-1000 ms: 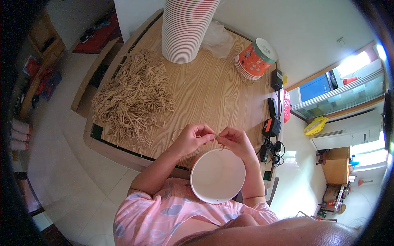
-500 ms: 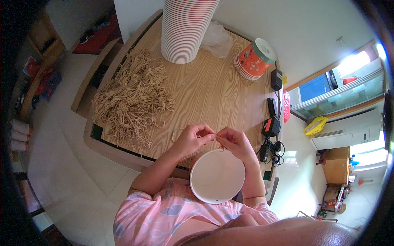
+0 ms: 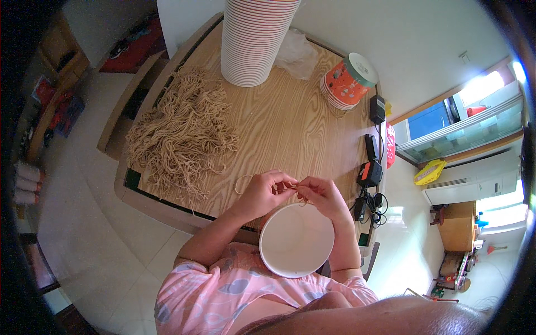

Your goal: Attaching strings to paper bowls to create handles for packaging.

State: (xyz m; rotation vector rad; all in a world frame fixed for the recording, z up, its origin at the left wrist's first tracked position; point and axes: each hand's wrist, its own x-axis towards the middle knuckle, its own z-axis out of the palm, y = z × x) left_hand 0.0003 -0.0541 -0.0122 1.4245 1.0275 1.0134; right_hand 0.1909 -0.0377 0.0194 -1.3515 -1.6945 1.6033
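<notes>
A white paper bucket (image 3: 297,241) rests against my body at the table's near edge, its open mouth turned up toward me. Over its far rim, my left hand (image 3: 264,192) and my right hand (image 3: 324,199) meet fingertip to fingertip. Both pinch a thin tan cord (image 3: 302,204), and a small curl of it shows just above the rim. How the cord runs between the fingers is mostly hidden. Left of my hands, a large tangled heap of tan cords (image 3: 181,131) covers that side of the wooden table (image 3: 279,125).
A tall stack of white paper buckets (image 3: 254,50) rises at the back. Several nested orange-and-green buckets (image 3: 347,84) lie tilted at the back right, near a crumpled clear plastic bag (image 3: 297,54). Black power adapters (image 3: 369,173) and coiled cables (image 3: 377,207) line the right edge.
My left fingers have shifted slightly and curled closer at the right fingertips. The bucket stays in place against me, and both hands keep their pinch on the cord.
</notes>
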